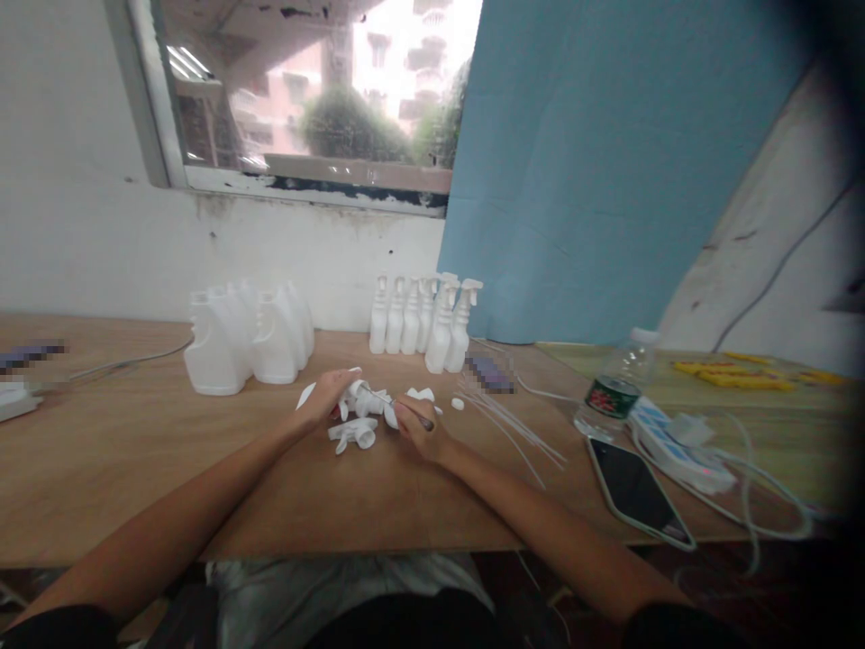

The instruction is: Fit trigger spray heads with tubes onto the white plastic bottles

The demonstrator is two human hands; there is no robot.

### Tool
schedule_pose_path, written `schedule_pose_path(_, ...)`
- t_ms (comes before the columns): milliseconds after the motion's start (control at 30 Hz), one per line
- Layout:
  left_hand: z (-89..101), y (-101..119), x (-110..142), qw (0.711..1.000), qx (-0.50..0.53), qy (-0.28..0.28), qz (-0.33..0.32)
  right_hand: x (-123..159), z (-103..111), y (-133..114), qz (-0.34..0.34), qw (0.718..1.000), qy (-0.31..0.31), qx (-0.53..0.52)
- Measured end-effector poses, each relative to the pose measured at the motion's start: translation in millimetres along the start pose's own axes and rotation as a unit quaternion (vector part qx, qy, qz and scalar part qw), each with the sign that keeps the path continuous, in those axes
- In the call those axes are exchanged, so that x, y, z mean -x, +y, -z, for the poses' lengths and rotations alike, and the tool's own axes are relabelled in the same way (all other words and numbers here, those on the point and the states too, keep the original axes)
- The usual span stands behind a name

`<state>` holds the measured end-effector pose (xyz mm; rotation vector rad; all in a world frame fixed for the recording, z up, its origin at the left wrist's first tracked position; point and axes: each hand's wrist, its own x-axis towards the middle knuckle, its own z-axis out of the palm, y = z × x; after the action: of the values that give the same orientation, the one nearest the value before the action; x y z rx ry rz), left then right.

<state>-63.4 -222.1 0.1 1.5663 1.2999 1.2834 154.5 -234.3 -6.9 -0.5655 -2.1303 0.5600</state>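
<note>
My left hand (327, 394) is closed round a white spray trigger head (359, 398) in the middle of the wooden table (135, 451). My right hand (419, 426) is closed in a pinch on a thin clear dip tube that points toward that trigger head. Another loose trigger head (355, 435) lies just in front of my left hand, and more white parts (423, 395) lie behind my right hand. A small white cap (458, 404) sits to the right. A bundle of thin clear tubes (506, 424) is spread on the table right of my right hand.
Empty white jugs (243, 338) stand at the back left, and finished spray bottles (425, 315) at the back centre. A water bottle (612, 383), a phone (639, 491), a power strip (676, 446) with cables and yellow items (736, 374) occupy the right side. A blue board (608, 162) leans behind.
</note>
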Motion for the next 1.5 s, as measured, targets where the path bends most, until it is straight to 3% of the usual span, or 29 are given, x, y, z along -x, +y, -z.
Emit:
schedule_pose_path(133,2.1,6,2,0.997,-0.059,-0.05,-0.012,-4,11,1,-0.009,0.998,-0.024,-0.06)
schedule_pose_path(233,0.4,9,5,0.991,-0.084,-0.102,-0.034,-5,15,6,-0.055,0.987,-0.039,-0.144)
schedule_pose_path(333,-2.8,10,5,0.993,-0.05,-0.098,-0.033,-5,12,10,-0.096,0.975,-0.017,-0.199)
schedule_pose_path(467,-4.7,7,5,0.995,0.071,-0.067,0.006,-4,6,6,-0.044,0.99,-0.017,-0.133)
schedule_pose_path(667,-4.9,5,10,0.974,0.161,-0.147,0.057,-2,3,-4,0.008,0.999,-0.023,-0.032)
schedule_pose_path(767,-5.0,3,10,0.975,0.145,-0.156,0.059,-2,6,-3,0.043,0.997,-0.037,0.043)
schedule_pose_path(867,-5.4,0,8,0.988,0.096,-0.116,0.031,-3,6,2,0.12,0.978,-0.076,0.153)
schedule_pose_path(967,-6.3,2,7,0.995,0.08,-0.051,-0.011,-6,0,9,0.187,0.951,-0.072,0.234)
schedule_pose_path(1067,-7.1,4,6,0.997,0.066,-0.004,-0.045,-8,-6,11,0.246,0.933,-0.059,0.257)
schedule_pose_path(1167,-6.6,3,5,0.999,0.034,0.02,-0.031,-10,-6,10,0.28,0.928,-0.063,0.236)
schedule_pose_path(1333,1.5,-3,-4,0.995,-0.052,0.074,-0.046,-10,3,4,0.207,0.969,-0.045,0.124)
schedule_pose_path(1500,19.6,1,-11,0.979,-0.155,0.107,-0.081,-19,33,0,0.142,0.987,0.038,0.071)
